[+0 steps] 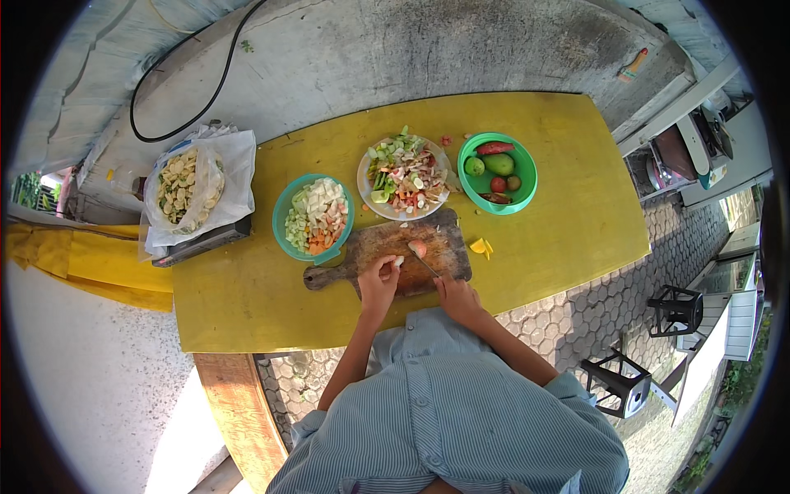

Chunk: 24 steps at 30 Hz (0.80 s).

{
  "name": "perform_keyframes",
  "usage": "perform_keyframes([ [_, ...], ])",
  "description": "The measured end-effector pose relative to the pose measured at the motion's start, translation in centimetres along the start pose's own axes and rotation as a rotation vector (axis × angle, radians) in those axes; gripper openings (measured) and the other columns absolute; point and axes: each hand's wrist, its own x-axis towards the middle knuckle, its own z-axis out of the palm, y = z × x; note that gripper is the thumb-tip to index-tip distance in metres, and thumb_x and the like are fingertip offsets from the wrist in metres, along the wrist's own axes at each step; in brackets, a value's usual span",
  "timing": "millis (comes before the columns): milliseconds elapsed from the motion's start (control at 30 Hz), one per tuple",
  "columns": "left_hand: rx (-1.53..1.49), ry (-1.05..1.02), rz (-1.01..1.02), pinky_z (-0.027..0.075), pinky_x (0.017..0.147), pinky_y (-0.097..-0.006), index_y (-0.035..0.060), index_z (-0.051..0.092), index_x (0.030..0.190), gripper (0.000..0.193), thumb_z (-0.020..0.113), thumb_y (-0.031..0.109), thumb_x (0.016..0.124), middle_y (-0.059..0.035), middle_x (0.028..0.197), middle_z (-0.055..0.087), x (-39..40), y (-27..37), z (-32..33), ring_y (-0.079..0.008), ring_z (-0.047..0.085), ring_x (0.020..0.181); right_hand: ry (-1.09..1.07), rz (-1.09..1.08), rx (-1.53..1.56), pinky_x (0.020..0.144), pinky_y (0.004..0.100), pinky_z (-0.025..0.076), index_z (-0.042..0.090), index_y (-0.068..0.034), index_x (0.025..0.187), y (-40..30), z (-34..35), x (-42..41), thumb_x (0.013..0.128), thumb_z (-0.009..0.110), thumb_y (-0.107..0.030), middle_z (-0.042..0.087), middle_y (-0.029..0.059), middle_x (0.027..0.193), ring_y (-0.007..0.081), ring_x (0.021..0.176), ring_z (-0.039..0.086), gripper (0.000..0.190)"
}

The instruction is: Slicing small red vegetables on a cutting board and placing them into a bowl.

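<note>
On a worn wooden cutting board [450,247] with a handle, my left hand [378,287] pinches a small whitish piece of fruit [399,260] in its fingertips. A knife [427,265] is gripped in my right hand [459,299], its blade slanting up and left across the board. Close to the blade's tip lies a pinkish round piece of fruit [418,248]. Left of the board stands a teal bowl [278,213] of diced fruit in white, pale green, orange and pink. Behind the board, a white plate [364,191] carries a heap of peels and scraps.
A green bowl [532,185] of whole fruit and reddish tubers stands back right on the yellow table [574,216]. Yellow fruit pieces [481,247] lie right of the board. At left, a plastic bag of sliced pale food [188,185] rests on a dark box [213,238]. Black stools [617,380] stand at right.
</note>
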Motion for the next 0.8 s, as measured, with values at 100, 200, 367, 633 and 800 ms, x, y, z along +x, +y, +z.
perform_keyframes([
  [100, 0.030, 0.035, -0.025, 0.055, 0.062, -0.0273, -0.0012, 0.063, 0.095, 0.018, 0.062, 0.003, 0.077, -0.0134, 0.090, 0.065, 0.3, -0.6, -0.6, -0.0183, 0.066, 0.075, 0.024, -0.064, -0.041, 0.054, 0.0509, 0.048, 0.048, -0.003, 0.089, 0.1, 0.1, -0.2, 0.092, 0.042, -0.032, 0.058, 0.0237, 0.061, 0.0430, 0.059, 0.059, 0.030],
  [200, 0.145, 0.078, -0.014, 0.054, 0.065, -0.0300, 0.0011, 0.063, 0.096, 0.020, 0.063, 0.006, 0.077, -0.0137, 0.091, 0.063, 0.4, -0.2, -1.3, -0.0217, 0.064, 0.079, 0.051, -0.069, -0.041, 0.053, 0.0506, 0.048, 0.047, -0.003, 0.089, -0.4, -0.5, -0.4, 0.092, 0.042, -0.031, 0.058, 0.0233, 0.060, 0.0426, 0.058, 0.059, 0.029],
  [367, 0.489, 0.093, 0.148, 0.048, 0.078, -0.0377, 0.0055, 0.062, 0.099, 0.026, 0.066, 0.012, 0.074, -0.0113, 0.094, 0.061, 0.7, 2.4, -1.3, -0.0290, 0.056, 0.093, 0.150, 0.016, -0.005, 0.050, 0.0498, 0.047, 0.046, -0.003, 0.088, -0.2, -1.0, 0.2, 0.093, 0.042, -0.030, 0.057, 0.0230, 0.058, 0.0421, 0.056, 0.058, 0.028],
  [633, 0.476, -0.068, 0.399, 0.045, 0.082, -0.0404, 0.0058, 0.056, 0.105, 0.037, 0.070, 0.017, 0.072, -0.0120, 0.100, 0.059, 2.1, 3.2, 2.3, -0.0313, 0.053, 0.098, 0.095, 0.035, 0.041, 0.053, 0.0535, 0.045, 0.046, -0.002, 0.086, -0.2, -1.2, 0.2, 0.093, 0.042, -0.028, 0.056, 0.0264, 0.061, 0.0458, 0.058, 0.055, 0.027],
  [800, 0.447, -0.181, 0.282, 0.046, 0.080, -0.0399, 0.0055, 0.056, 0.103, 0.037, 0.070, 0.018, 0.071, -0.0129, 0.098, 0.059, 2.3, 2.0, 2.5, -0.0314, 0.054, 0.095, 0.079, 0.027, 0.049, 0.054, 0.0546, 0.044, 0.048, -0.003, 0.088, 0.0, -1.0, -0.1, 0.092, 0.042, -0.029, 0.056, 0.0267, 0.063, 0.0466, 0.059, 0.055, 0.027],
])
